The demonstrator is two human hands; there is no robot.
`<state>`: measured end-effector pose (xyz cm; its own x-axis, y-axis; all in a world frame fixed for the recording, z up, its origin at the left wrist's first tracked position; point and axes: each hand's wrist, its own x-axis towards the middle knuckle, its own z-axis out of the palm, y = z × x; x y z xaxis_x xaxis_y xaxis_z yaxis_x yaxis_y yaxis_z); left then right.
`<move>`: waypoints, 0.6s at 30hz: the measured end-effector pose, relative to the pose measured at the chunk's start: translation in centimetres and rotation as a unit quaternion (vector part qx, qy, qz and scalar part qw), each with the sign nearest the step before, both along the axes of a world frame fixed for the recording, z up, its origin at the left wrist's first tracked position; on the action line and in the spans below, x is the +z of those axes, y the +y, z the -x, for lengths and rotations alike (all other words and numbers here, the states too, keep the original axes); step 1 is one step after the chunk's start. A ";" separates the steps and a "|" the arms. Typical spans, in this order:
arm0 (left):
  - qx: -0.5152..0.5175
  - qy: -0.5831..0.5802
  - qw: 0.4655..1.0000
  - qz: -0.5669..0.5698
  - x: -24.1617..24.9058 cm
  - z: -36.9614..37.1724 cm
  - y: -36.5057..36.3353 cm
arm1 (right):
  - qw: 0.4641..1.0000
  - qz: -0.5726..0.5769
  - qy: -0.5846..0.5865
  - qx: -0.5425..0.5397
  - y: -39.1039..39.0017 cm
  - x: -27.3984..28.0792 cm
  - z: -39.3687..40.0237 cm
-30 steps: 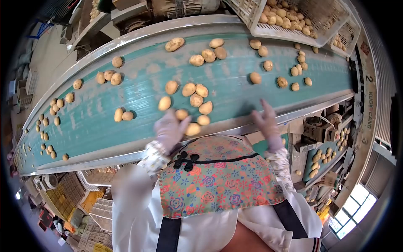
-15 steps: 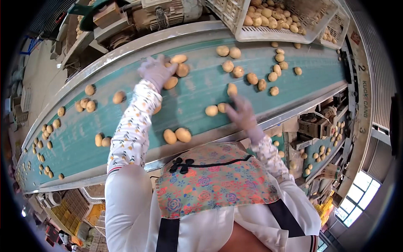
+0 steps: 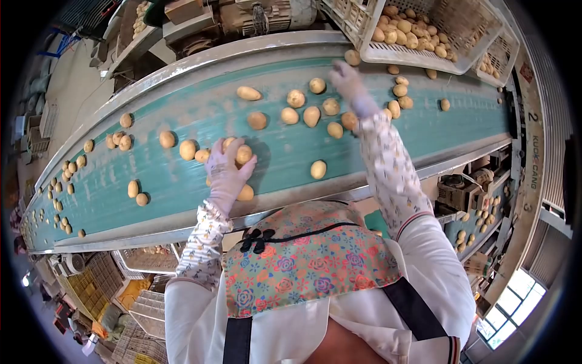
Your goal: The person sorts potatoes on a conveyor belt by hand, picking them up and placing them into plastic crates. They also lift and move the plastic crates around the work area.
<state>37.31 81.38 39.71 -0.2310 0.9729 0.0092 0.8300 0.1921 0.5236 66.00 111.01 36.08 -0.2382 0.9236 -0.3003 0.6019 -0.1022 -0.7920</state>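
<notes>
My left hand, in a pale glove, reaches down onto the green conveyor belt. Its thumb and fingers curl round a potato; a second potato sits against the fingers. Close by lie another potato on the left and one below the wrist side. My right hand, also gloved and slightly blurred, is raised at the far side of the belt with its fingers curled in. At its fingertips is a potato, beside the corner of the white crate.
Potatoes stand heaped in the white crate at the far right. Several loose potatoes lie along the belt to both sides. A metal rail edges the far side, with a motor behind it. Stacked crates stand below left.
My left hand has come back toward my body and down onto other potatoes. My right hand has gone from the near side to the far edge by the crate. Potatoes mid-belt have shifted left.
</notes>
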 end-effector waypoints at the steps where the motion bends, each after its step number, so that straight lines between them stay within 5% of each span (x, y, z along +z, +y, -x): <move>1: 0.023 -0.022 0.999 -0.037 0.5 -0.3 0.2 | 0.994 -0.098 -0.043 0.028 -3.3 0.1 0.8; 2: 0.046 -0.044 0.995 -0.073 1.4 -1.1 0.4 | 0.975 -0.196 -0.085 0.056 -7.9 0.6 1.9; 3: 0.068 -0.066 0.989 -0.110 2.3 -2.1 0.7 | 0.992 -0.078 0.097 0.031 -13.2 4.2 3.8; 5: -0.022 -0.074 0.982 -0.175 4.3 -6.0 2.6 | 0.913 0.104 0.395 0.000 -18.5 6.1 4.1; 7: -0.187 -0.098 0.964 -0.164 5.3 -10.2 3.7 | 0.757 0.245 0.605 -0.028 -22.0 3.8 1.8; 8: -0.259 -0.164 0.944 -0.125 6.5 -11.7 3.6 | 0.556 0.395 0.726 -0.090 -22.3 2.8 -2.9; 9: -0.357 -0.158 0.898 -0.205 5.4 -12.3 3.4 | 0.683 0.338 0.627 -0.161 -23.0 7.8 -4.9; 12: -0.308 -0.102 0.939 -0.116 5.5 -10.3 4.8 | 0.779 0.311 0.527 -0.134 -26.4 10.3 -19.4; 13: -0.257 -0.091 0.960 -0.059 5.4 -8.4 6.1 | 0.870 0.263 0.390 -0.150 -27.7 10.7 -23.3; 14: -0.179 0.031 0.977 -0.112 3.9 -7.6 6.3 | 0.978 0.107 0.177 -0.021 -27.6 9.5 -26.1; 15: -0.153 0.052 0.979 -0.126 2.3 -6.6 7.5 | 0.993 -0.067 -0.077 0.060 -27.5 8.2 -28.9; 17: -0.206 0.080 0.975 -0.005 2.0 -7.1 10.0 | 0.933 -0.005 -0.309 -0.186 -27.0 7.6 -27.1; 18: -0.188 0.108 0.972 0.086 2.3 -8.0 11.4 | 0.953 -0.069 -0.252 -0.157 -25.8 7.6 -22.5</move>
